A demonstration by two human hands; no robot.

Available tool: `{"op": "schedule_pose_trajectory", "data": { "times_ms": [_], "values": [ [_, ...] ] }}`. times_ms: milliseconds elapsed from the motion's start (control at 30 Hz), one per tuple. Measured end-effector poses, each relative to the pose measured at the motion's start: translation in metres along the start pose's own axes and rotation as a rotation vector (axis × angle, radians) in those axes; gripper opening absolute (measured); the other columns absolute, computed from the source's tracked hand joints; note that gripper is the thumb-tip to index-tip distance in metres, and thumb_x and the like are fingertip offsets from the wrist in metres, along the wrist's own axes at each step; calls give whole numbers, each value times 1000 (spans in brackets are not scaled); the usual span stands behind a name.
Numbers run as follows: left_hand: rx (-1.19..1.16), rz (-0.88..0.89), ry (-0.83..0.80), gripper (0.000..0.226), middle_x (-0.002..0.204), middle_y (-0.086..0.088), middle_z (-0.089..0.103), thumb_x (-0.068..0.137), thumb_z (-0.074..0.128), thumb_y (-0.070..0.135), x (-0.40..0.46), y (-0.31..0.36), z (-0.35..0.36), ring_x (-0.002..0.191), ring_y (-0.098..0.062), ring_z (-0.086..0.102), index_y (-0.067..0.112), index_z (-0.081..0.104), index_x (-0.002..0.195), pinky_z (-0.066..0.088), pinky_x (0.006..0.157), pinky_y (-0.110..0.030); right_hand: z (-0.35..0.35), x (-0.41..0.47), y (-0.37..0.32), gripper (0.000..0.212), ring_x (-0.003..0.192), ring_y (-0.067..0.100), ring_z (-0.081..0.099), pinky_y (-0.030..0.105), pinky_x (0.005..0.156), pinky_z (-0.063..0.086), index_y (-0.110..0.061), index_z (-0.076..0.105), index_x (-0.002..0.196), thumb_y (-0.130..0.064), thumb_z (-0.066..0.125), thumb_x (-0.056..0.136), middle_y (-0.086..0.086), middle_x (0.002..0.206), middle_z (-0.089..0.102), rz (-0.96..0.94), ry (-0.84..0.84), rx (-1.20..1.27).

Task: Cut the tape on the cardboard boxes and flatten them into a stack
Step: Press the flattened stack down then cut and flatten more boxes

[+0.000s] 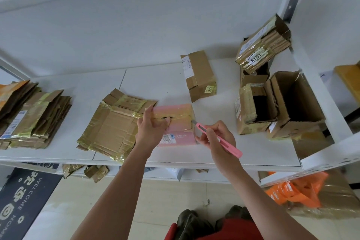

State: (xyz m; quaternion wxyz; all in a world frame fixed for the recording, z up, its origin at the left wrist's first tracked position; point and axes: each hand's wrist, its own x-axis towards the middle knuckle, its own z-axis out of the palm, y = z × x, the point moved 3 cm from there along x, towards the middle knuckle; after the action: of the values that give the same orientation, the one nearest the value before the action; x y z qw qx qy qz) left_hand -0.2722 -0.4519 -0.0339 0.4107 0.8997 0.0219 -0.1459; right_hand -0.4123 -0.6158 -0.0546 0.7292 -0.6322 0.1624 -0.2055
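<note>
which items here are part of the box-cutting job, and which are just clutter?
In the job:
pink box, held by the left hand
pink cutter in the right hand
flattened box
flat stack
uncut boxes

Lying about:
doormat
orange bag
cardboard scraps under the table

Both forearms seen bare to elbow, no sleeves in view. Left hand point(151, 128) and right hand point(216, 138): no gloves, rings, watch or wristband seen. Nails kept short, unpainted where visible. Red garment point(224, 229) seen at bottom edge, smooth fabric, no markings made out. Dark olive crumpled fabric point(194, 222) seen just above it; type of clothing cannot be told.
</note>
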Motion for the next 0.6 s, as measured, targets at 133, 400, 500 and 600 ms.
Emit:
{"op": "schedule_pose_trajectory", "data": {
  "times_ms": [133,400,500,600],
  "values": [
    [-18,-3,-9,73,139,-2,31,87,68,45,1,0,0,102,-21,45,42,28,148,42,83,-34,-9,-7,-1,17,75,33,61,56,75,53,-2,50,84,-1,47,100,12,75,62,-10,-60,-117],
    [64,232,-208,77,142,1,35,83,77,28,8,20,-6,118,-11,40,38,35,147,38,91,-20,-23,28,-24,15,79,13,64,16,70,47,-3,56,90,-12,50,102,0,80,66,-117,117,-169],
    [66,271,-216,91,140,1,33,76,83,30,8,33,-4,124,-15,42,37,32,150,41,106,-34,-15,45,-23,16,72,14,60,19,65,46,-1,53,93,-15,51,102,12,82,65,-93,100,-154],
    [45,85,-48,92,151,-13,17,78,82,32,-1,38,-1,130,-28,36,20,29,152,42,98,-37,-9,44,-14,20,69,34,61,38,55,44,-3,49,91,-19,51,102,25,78,60,-102,120,-181]
  ]
}}
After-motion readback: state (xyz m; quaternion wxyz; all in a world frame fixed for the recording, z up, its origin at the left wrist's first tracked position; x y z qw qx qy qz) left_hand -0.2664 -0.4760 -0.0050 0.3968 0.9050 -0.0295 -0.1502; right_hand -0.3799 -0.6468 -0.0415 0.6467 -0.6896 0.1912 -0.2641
